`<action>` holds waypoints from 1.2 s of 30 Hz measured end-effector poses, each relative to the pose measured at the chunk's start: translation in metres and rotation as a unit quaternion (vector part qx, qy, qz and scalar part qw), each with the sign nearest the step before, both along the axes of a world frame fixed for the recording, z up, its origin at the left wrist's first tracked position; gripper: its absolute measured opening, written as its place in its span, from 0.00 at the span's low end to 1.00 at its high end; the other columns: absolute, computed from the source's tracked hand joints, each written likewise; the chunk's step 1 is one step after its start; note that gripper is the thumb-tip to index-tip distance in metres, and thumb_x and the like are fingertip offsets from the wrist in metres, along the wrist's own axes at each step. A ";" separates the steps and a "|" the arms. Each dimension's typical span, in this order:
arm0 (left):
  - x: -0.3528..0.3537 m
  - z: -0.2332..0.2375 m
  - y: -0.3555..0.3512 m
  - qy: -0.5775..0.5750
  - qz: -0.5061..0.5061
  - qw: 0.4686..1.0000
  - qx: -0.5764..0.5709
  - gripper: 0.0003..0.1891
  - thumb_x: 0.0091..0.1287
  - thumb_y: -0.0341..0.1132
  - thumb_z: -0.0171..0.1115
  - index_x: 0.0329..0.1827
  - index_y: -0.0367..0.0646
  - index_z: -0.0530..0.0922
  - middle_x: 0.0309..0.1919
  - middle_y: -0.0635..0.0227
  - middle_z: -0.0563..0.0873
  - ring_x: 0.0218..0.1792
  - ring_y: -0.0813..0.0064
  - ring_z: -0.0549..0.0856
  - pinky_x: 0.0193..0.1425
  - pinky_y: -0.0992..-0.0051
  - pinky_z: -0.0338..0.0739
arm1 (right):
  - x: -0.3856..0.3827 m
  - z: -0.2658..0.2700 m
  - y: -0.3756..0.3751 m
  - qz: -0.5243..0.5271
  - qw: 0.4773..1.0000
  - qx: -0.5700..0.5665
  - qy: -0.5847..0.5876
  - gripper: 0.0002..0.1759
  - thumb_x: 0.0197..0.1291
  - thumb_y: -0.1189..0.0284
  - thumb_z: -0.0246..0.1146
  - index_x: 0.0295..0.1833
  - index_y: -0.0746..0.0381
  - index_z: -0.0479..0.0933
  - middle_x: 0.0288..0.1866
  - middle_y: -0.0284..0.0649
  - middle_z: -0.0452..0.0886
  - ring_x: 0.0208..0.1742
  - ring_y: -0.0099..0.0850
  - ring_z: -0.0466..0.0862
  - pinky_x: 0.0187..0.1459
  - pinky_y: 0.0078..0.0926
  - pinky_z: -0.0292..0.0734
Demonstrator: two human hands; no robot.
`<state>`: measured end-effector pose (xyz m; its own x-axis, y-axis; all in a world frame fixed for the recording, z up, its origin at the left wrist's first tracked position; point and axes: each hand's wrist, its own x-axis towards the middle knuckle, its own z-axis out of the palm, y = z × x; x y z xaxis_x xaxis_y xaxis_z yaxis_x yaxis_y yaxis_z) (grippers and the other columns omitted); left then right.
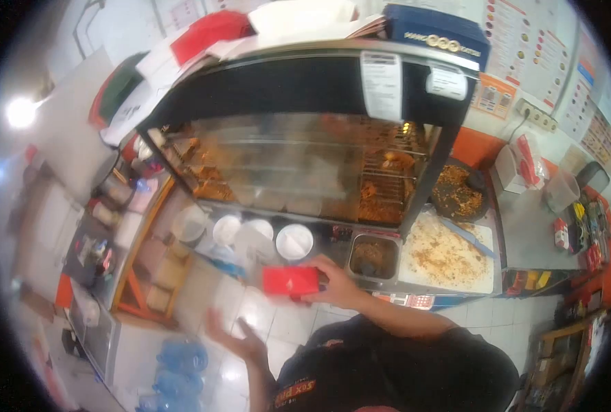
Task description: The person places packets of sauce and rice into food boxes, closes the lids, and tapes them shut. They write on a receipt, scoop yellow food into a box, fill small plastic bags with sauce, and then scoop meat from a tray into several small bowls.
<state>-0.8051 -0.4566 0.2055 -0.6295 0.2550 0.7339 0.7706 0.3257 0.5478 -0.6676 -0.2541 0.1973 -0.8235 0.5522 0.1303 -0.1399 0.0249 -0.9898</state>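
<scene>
A small red box (283, 280) is in the grip of my right hand (334, 283), whose fingers wrap round its right end. It is held out in front of my body, just below a white bowl (295, 242) on the counter. My left hand (240, 340) is lower and to the left, slightly blurred, with its fingers apart and nothing in it. To the right of my right hand sits a steel pan (375, 256) with brown contents. Beside the pan, a knife (467, 237) lies on a crumb-covered white cutting board (449, 271).
A glass-fronted display case (298, 161) with fried food stands ahead. A dark stone mortar (460, 191) with crumbly food is behind the cutting board. Boxes, including a dark blue one (434, 36), rest on the case. Blue plastic bottles (182, 364) stand at lower left.
</scene>
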 end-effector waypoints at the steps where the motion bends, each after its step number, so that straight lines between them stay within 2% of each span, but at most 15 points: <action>1: 0.006 0.031 0.005 0.098 -0.070 0.981 -0.149 0.27 0.61 0.25 0.60 0.66 0.37 0.68 0.60 0.49 0.74 0.62 0.52 0.73 0.66 0.56 0.65 | 0.002 0.004 -0.003 0.034 0.974 0.220 -0.037 0.32 0.48 0.75 0.74 0.61 0.60 0.72 0.64 0.46 0.67 0.66 0.38 0.70 0.62 0.34 0.71; 3: 0.011 0.057 0.020 -0.040 -0.289 0.931 -0.219 0.19 0.61 0.25 0.60 0.57 0.38 0.78 0.44 0.55 0.84 0.48 0.50 0.81 0.59 0.60 0.71 | -0.001 0.016 -0.007 0.146 0.967 0.206 -0.019 0.33 0.46 0.75 0.73 0.62 0.58 0.73 0.66 0.48 0.63 0.68 0.43 0.66 0.67 0.41 0.63; 4: 0.003 0.045 0.019 -0.158 -0.333 0.867 -0.336 0.17 0.64 0.26 0.59 0.57 0.37 0.77 0.43 0.58 0.85 0.46 0.57 0.84 0.53 0.64 0.75 | -0.004 0.020 -0.009 0.147 0.944 0.295 -0.021 0.30 0.47 0.77 0.72 0.59 0.58 0.75 0.66 0.45 0.63 0.66 0.41 0.67 0.66 0.37 0.64; 5: -0.001 0.033 0.018 -0.179 -0.313 0.872 -0.332 0.17 0.64 0.26 0.59 0.57 0.37 0.77 0.43 0.58 0.85 0.46 0.57 0.84 0.53 0.64 0.75 | -0.006 0.023 -0.013 0.146 0.911 0.386 -0.016 0.27 0.47 0.78 0.71 0.57 0.58 0.77 0.67 0.43 0.64 0.64 0.39 0.69 0.64 0.33 0.65; 7: -0.013 0.015 0.018 -0.392 -0.359 0.819 -0.218 0.14 0.67 0.27 0.57 0.55 0.36 0.76 0.42 0.59 0.86 0.44 0.63 0.85 0.50 0.67 0.78 | -0.004 0.029 -0.018 0.126 0.915 0.382 -0.020 0.24 0.48 0.76 0.72 0.54 0.57 0.79 0.67 0.42 0.65 0.64 0.40 0.69 0.65 0.36 0.62; 8: -0.017 0.006 0.016 -0.397 -0.346 0.823 -0.213 0.14 0.67 0.27 0.57 0.55 0.36 0.76 0.42 0.59 0.86 0.44 0.63 0.85 0.50 0.67 0.78 | 0.002 0.032 -0.019 0.086 0.918 0.387 0.006 0.24 0.48 0.75 0.73 0.54 0.57 0.79 0.65 0.41 0.67 0.64 0.40 0.69 0.65 0.38 0.61; 10: -0.022 -0.003 0.017 -0.625 -0.360 0.685 0.096 0.12 0.70 0.26 0.54 0.54 0.36 0.74 0.44 0.59 0.85 0.46 0.68 0.85 0.52 0.69 0.79 | 0.002 0.031 -0.020 0.116 0.930 0.337 0.094 0.24 0.46 0.70 0.76 0.52 0.55 0.80 0.59 0.40 0.75 0.63 0.42 0.71 0.65 0.41 0.58; 13: -0.021 0.011 0.030 -0.675 -0.351 0.604 0.237 0.12 0.70 0.24 0.54 0.55 0.36 0.73 0.47 0.59 0.84 0.46 0.68 0.85 0.55 0.68 0.79 | -0.003 0.031 -0.038 0.206 0.941 0.263 0.055 0.24 0.42 0.68 0.78 0.47 0.56 0.78 0.57 0.38 0.77 0.62 0.41 0.72 0.64 0.41 0.61; 17: -0.040 -0.002 0.037 -0.721 -0.371 0.531 0.247 0.18 0.68 0.25 0.57 0.60 0.33 0.70 0.54 0.58 0.82 0.53 0.68 0.83 0.62 0.68 0.75 | -0.020 0.020 -0.033 0.159 0.931 0.292 0.148 0.19 0.42 0.69 0.78 0.37 0.58 0.76 0.55 0.42 0.78 0.62 0.43 0.73 0.60 0.40 0.64; 19: -0.037 0.011 0.041 -0.702 -0.373 0.540 0.277 0.19 0.67 0.25 0.58 0.61 0.34 0.70 0.55 0.58 0.82 0.54 0.68 0.82 0.62 0.68 0.75 | -0.025 0.035 -0.028 0.152 0.920 0.326 0.156 0.15 0.44 0.73 0.77 0.35 0.61 0.78 0.56 0.45 0.78 0.59 0.46 0.76 0.58 0.39 0.70; 22: -0.014 0.030 0.053 -0.656 -0.362 0.589 0.304 0.22 0.64 0.25 0.61 0.62 0.36 0.70 0.56 0.58 0.81 0.56 0.68 0.81 0.61 0.68 0.76 | -0.036 0.046 -0.023 -0.058 0.951 0.231 0.197 0.07 0.47 0.82 0.72 0.33 0.65 0.82 0.56 0.47 0.81 0.54 0.44 0.83 0.56 0.39 0.79; 27: -0.004 0.029 0.064 -0.556 -0.324 0.703 0.302 0.20 0.66 0.27 0.63 0.60 0.39 0.72 0.52 0.62 0.83 0.52 0.71 0.82 0.58 0.69 0.76 | -0.045 0.044 -0.008 -0.025 0.938 0.299 0.176 0.07 0.46 0.83 0.72 0.32 0.65 0.82 0.41 0.44 0.87 0.51 0.38 0.86 0.63 0.45 0.74; 29: -0.018 0.015 0.062 -0.583 -0.308 0.689 0.302 0.18 0.67 0.29 0.61 0.60 0.40 0.73 0.52 0.62 0.83 0.52 0.70 0.82 0.58 0.69 0.76 | -0.038 0.043 0.000 0.115 0.943 0.289 0.115 0.06 0.47 0.83 0.71 0.29 0.65 0.80 0.42 0.41 0.87 0.50 0.37 0.86 0.64 0.45 0.73; 32: -0.006 0.016 0.072 -0.629 -0.312 0.653 0.283 0.15 0.70 0.31 0.59 0.59 0.41 0.73 0.52 0.61 0.83 0.52 0.69 0.83 0.58 0.67 0.77 | -0.039 0.031 0.000 0.055 0.958 0.240 0.144 0.06 0.48 0.84 0.70 0.30 0.63 0.82 0.47 0.43 0.85 0.55 0.39 0.83 0.70 0.47 0.64; 36: 0.017 0.026 0.083 -0.632 -0.383 0.620 0.264 0.15 0.73 0.34 0.55 0.60 0.40 0.72 0.55 0.60 0.81 0.55 0.66 0.82 0.60 0.63 0.76 | -0.028 0.025 0.005 -0.047 0.962 0.239 0.125 0.08 0.47 0.79 0.73 0.31 0.62 0.79 0.62 0.43 0.78 0.65 0.38 0.75 0.63 0.41 0.70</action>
<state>-0.7879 -0.3740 0.2313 -0.6295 0.7686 -0.1142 -0.5653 -0.3522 0.7459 -0.6957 -0.2487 0.2225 -0.6835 0.4500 0.5748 -0.3469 0.4926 -0.7981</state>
